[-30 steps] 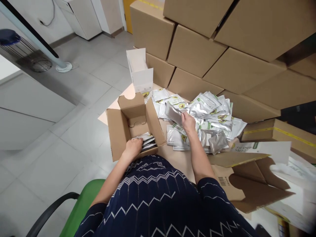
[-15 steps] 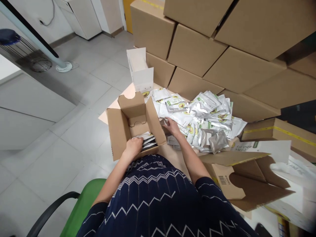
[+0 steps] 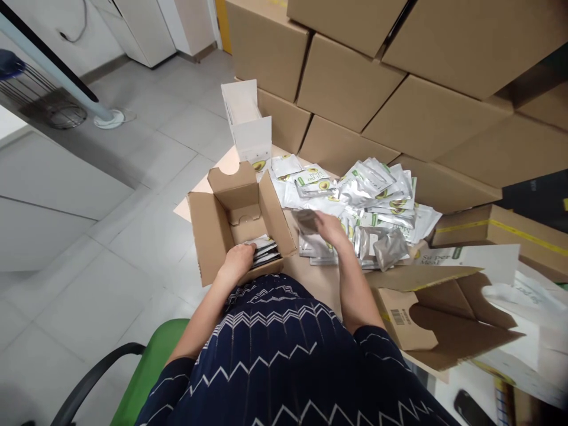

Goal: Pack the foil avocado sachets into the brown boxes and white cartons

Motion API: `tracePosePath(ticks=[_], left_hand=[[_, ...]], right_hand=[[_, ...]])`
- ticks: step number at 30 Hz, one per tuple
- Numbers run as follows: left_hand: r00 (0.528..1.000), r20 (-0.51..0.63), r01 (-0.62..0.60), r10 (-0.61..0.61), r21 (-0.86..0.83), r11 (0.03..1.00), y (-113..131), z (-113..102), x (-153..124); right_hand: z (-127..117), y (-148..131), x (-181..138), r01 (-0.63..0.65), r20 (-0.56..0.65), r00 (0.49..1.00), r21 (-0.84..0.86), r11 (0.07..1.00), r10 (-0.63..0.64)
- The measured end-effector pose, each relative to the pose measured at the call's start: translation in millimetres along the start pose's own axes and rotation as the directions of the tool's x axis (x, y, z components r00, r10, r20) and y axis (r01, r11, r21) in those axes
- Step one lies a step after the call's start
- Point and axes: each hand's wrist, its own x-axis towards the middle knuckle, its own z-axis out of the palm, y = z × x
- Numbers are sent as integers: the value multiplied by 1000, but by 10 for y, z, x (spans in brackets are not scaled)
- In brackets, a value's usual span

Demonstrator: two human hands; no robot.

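An open brown cardboard box [image 3: 204, 236] stands in front of me with its flaps up. Inside, at the near right corner, is a short row of sachets [image 3: 266, 251]. My left hand [image 3: 238, 261] reaches over the near left side of the box, its curled fingers holding the row's left end; the fingertips are partly hidden. Just right of the box, my right hand [image 3: 331, 229] pinches a silver sachet [image 3: 305, 220], which is blurred. Beyond that hand spreads a heap of silver and white sachets [image 3: 368, 183] printed with avocados.
A white open carton [image 3: 252, 136] stands behind the box. Large cardboard boxes [image 3: 350, 83] are stacked along the back. At right lies another open cardboard box [image 3: 457, 319], with a dark phone-like object [image 3: 473, 407] near me. A green chair [image 3: 153, 361] is at lower left.
My right hand has moved away from the box's right flap, to the right, with the silver sachet in its fingers. My left hand stays at the row, nearly unmoved. The view has shifted slightly.
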Motion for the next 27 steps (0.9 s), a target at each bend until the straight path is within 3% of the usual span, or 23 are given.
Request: tracePosePath(ticks=[3,5,8,12,15,19,21,24,27], left_hand=[[1000,1,5,-5,-13,1000,15,-13,-1],[1000,-2,8,-8,-20,1000,29,-24,-6],[1000,-2,17,-17,-24,1000,49,-35,-18],[999,17,41,-40,-12,999,55,-20,-19],[998,24,51,-51,-15,999,52,1,-6],[999,17,34,-33,-43,999,57,0,7],[999,15,37,-37,-51,998,59,-9,1],[999,8,35,-34,-55,998,52,-16,-21],[1000,-2,15,-15,-52,999,38,-10,-44]], right_hand=[[-484,-386,-138,172,-199,967,63,983,-157],[-706,-714,-230,305,-249,931,124,944,-268],[-773,-1199,-260,470,-137,881,171,866,-452],[-586,-1682,-93,587,100,791,158,794,-604],[-559,-1926,1,642,88,746,166,749,-660],[-569,-2161,-22,716,-55,682,258,649,-730],[-463,-2212,-42,717,11,665,273,642,-747],[-249,-2150,-29,694,210,646,237,680,-734],[-220,-1950,13,669,306,666,156,726,-680]])
